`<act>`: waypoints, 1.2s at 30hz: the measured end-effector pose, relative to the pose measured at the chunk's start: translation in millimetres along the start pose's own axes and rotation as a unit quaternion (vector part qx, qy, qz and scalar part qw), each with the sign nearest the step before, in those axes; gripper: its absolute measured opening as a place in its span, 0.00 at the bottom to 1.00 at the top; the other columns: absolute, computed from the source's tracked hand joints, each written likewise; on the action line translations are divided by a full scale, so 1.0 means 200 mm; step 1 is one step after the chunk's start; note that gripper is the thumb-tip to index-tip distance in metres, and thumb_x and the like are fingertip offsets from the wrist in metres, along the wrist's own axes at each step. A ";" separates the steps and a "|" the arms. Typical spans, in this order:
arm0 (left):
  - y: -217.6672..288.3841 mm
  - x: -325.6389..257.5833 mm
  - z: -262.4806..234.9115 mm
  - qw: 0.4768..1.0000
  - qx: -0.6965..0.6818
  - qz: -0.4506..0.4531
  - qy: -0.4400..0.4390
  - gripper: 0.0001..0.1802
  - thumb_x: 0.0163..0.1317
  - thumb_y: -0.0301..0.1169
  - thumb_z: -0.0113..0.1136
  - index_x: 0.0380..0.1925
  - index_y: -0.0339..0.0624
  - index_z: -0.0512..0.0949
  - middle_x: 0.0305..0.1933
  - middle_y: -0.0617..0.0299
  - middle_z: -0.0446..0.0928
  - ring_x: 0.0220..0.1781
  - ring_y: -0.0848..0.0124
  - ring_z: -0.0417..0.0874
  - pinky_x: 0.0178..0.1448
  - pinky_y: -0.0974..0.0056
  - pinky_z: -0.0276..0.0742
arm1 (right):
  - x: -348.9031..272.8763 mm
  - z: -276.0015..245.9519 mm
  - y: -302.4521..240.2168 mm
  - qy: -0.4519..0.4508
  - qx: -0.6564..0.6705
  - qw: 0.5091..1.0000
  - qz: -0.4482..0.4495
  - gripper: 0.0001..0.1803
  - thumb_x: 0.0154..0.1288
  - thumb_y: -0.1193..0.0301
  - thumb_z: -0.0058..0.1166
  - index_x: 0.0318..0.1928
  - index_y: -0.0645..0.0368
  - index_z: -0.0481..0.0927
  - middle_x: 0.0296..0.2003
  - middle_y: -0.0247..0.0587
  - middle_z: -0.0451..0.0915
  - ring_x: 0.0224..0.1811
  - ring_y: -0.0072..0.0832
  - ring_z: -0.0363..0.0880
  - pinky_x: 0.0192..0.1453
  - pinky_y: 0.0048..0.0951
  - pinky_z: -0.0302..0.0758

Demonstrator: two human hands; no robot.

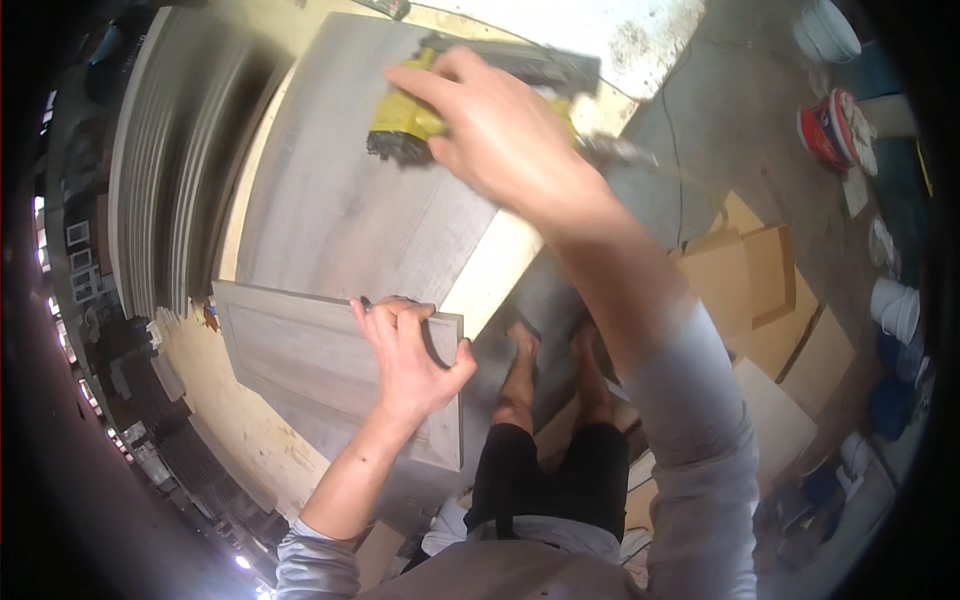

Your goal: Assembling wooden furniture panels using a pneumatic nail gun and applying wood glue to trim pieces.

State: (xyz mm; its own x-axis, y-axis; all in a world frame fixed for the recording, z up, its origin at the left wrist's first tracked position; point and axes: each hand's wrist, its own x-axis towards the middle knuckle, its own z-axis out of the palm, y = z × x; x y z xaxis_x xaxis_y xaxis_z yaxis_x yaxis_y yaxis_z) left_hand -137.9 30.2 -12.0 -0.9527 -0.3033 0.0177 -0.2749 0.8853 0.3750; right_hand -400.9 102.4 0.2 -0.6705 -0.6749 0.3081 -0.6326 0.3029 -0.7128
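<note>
Power tool point(405, 125), yellow-and-black plastic body with a dark flat top, sits on the far end of a large grey panel point(340, 220); motion blur hides detail. Right hand point(500, 130) is on top of it, fingers point(425, 88) wrapped over the housing and holding the tool. Thin cord point(672, 130) trails off to the right across the floor.

Large panel: flat, rectangular, grey wood-grain finish, matte. It lies on a pale wooden table point(495, 270) with a light raw edge showing on its right side.

Nearer, a smaller grey cabinet door point(300, 360), same grain finish, raised frame around a recessed centre, lies overlapping the near edge of the large panel. Left hand point(410, 355) presses on its right end, fingers point(385, 315) curled narrow around a dark pencil-like object point(366, 302), thumb out by the door's corner.

Stack of similar grey profiled boards point(175, 170) stands along the left of the table.

Floor point(730, 110) is grey concrete. Flat brown cardboard sheets point(760, 290) lie to the right of the person's bare feet point(520, 360). Upper right: red bucket point(830, 130) with white material in it, contents unclear; white bucket point(828, 30) beyond it. White cups or tubs point(895, 310) on the right rim, contents not visible.
</note>
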 end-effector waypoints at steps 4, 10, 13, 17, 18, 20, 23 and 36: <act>-0.02 -0.03 0.00 1.000 0.005 -0.017 0.002 0.33 0.42 0.36 0.71 0.50 0.40 0.70 0.50 0.49 0.65 0.60 0.46 0.68 0.78 0.26 0.38 | -0.32 -0.28 -0.09 0.128 0.067 0.989 0.003 0.46 0.54 0.76 0.65 0.76 0.57 0.64 0.54 0.41 0.80 0.44 0.29 0.84 0.44 0.29 0.82; 0.01 -0.02 0.04 1.000 -0.018 -0.008 -0.012 0.33 0.42 0.37 0.71 0.50 0.40 0.70 0.50 0.49 0.65 0.59 0.46 0.68 0.78 0.26 0.36 | -1.10 -0.47 -0.14 0.119 0.470 0.786 0.384 0.55 0.51 0.63 0.74 0.76 0.64 0.59 0.61 0.47 0.78 0.57 0.30 0.81 0.60 0.29 0.78; 0.00 -0.02 0.02 1.000 -0.009 -0.004 -0.014 0.34 0.41 0.37 0.71 0.50 0.40 0.70 0.50 0.49 0.66 0.59 0.47 0.68 0.78 0.26 0.36 | -1.31 -0.28 -0.20 0.115 0.602 0.681 0.402 0.54 0.52 0.60 0.75 0.75 0.65 0.60 0.60 0.47 0.78 0.57 0.27 0.80 0.58 0.26 0.78; -0.01 -0.02 0.01 1.000 0.012 0.003 -0.020 0.34 0.41 0.37 0.71 0.50 0.40 0.69 0.50 0.49 0.66 0.58 0.48 0.68 0.79 0.28 0.37 | -1.42 0.01 -0.30 0.098 0.719 0.571 0.384 0.51 0.55 0.65 0.71 0.75 0.65 0.59 0.55 0.53 0.80 0.37 0.24 0.81 0.39 0.24 0.77; -0.02 -0.03 0.01 1.000 0.011 0.012 -0.024 0.34 0.40 0.38 0.73 0.49 0.38 0.71 0.49 0.49 0.65 0.58 0.48 0.69 0.80 0.31 0.34 | -1.45 0.06 -0.30 0.061 0.730 0.567 0.377 0.53 0.53 0.67 0.71 0.76 0.64 0.56 0.52 0.59 0.80 0.26 0.23 0.78 0.30 0.23 0.74; -0.01 -0.04 0.01 0.999 0.020 0.020 -0.039 0.34 0.42 0.39 0.72 0.49 0.38 0.70 0.49 0.49 0.66 0.59 0.48 0.69 0.80 0.30 0.36 | -1.47 0.14 -0.28 0.052 0.739 0.574 0.349 0.52 0.54 0.69 0.69 0.76 0.64 0.55 0.52 0.61 0.80 0.26 0.22 0.78 0.30 0.23 0.74; -0.01 -0.05 0.01 0.998 0.031 0.029 -0.046 0.34 0.44 0.41 0.70 0.49 0.38 0.70 0.49 0.48 0.67 0.59 0.47 0.69 0.79 0.29 0.38 | -1.49 0.19 -0.24 0.024 0.763 0.563 0.315 0.51 0.56 0.72 0.65 0.77 0.64 0.53 0.51 0.62 0.80 0.26 0.22 0.77 0.31 0.24 0.74; -0.02 -0.05 0.00 0.998 0.034 0.032 -0.045 0.35 0.41 0.40 0.72 0.49 0.37 0.71 0.49 0.48 0.66 0.58 0.48 0.69 0.80 0.33 0.36 | -1.50 0.26 -0.23 0.026 0.745 0.614 0.260 0.48 0.59 0.72 0.63 0.76 0.65 0.53 0.50 0.63 0.79 0.27 0.21 0.79 0.32 0.23 0.76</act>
State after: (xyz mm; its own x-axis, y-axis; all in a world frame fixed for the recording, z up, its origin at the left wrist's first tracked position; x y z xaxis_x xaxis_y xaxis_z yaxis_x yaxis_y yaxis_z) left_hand -126.4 29.0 -13.4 -0.9756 -0.2150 -0.0443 -0.2179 0.9245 0.3128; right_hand -149.7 255.9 -92.0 -0.6682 -0.7128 -0.2131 0.7025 -0.5101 -0.4964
